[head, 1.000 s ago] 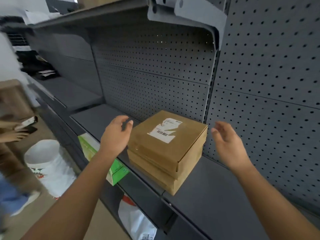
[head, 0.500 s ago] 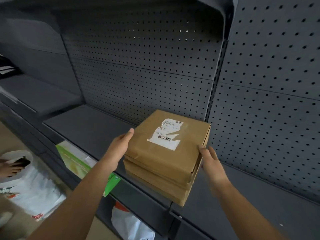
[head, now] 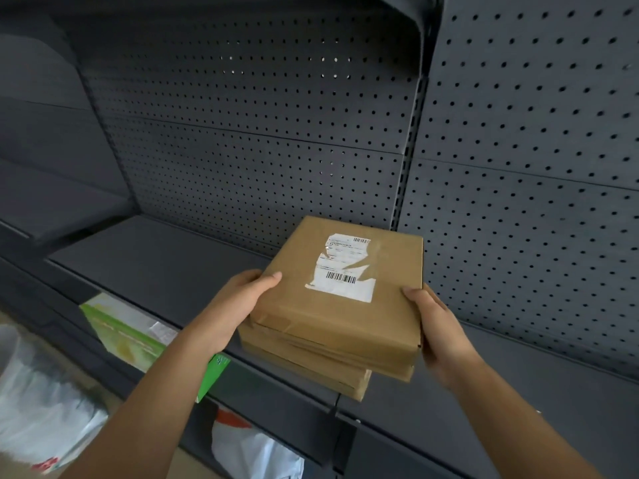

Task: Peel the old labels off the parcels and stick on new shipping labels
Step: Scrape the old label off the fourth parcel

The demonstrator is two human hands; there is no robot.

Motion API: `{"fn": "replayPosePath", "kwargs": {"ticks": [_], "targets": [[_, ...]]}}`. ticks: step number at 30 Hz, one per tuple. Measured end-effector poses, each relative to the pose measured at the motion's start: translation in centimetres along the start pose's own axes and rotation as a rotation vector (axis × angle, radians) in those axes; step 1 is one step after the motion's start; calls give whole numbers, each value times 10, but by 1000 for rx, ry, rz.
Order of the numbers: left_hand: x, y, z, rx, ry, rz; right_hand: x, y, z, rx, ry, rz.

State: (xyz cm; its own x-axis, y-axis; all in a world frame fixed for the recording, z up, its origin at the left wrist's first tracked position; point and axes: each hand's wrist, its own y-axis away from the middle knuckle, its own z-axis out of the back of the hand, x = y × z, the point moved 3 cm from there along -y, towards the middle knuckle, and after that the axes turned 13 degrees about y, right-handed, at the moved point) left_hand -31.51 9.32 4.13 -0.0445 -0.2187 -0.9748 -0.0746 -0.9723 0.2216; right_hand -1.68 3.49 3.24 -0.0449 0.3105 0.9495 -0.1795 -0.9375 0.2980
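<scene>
A flat brown cardboard parcel (head: 332, 316) lies on top of a second brown parcel (head: 311, 371) at the front of a dark grey shelf (head: 166, 267). A white, partly torn label (head: 342, 271) with barcodes is stuck on its top face. My left hand (head: 242, 299) grips the top parcel's left edge, thumb on the top face. My right hand (head: 435, 323) grips its right edge, thumb at the corner. The top parcel looks slightly lifted and turned against the one beneath.
A perforated grey back panel (head: 518, 150) stands right behind the parcels. Below the shelf edge a green box (head: 138, 337) sticks out at the left. White plastic bags (head: 45, 402) lie on the floor, another white bag (head: 252, 451) under the shelf.
Both hands were open beside the stack, then closed in on the top parcel. Now they grip it on both sides, and it has shifted relative to the lower parcel.
</scene>
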Motion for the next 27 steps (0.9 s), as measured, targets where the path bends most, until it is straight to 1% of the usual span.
{"fn": "replayPosePath", "kwargs": {"ticks": [5,12,16,19,27], "targets": [[-13,21,-44,52,-88,-32,-1,30,52,-70,-31,-8],[-19,46,-145,171,-118,-110,-22,72,145,-212,-59,-21],[-5,55,-204,238,-192,-104,-43,87,192,-281,-71,-35],[9,60,-237,277,-202,-105,-60,93,220,-316,-87,-51],[52,58,-280,354,-247,-36,-105,97,257,-328,-84,-140]]}}
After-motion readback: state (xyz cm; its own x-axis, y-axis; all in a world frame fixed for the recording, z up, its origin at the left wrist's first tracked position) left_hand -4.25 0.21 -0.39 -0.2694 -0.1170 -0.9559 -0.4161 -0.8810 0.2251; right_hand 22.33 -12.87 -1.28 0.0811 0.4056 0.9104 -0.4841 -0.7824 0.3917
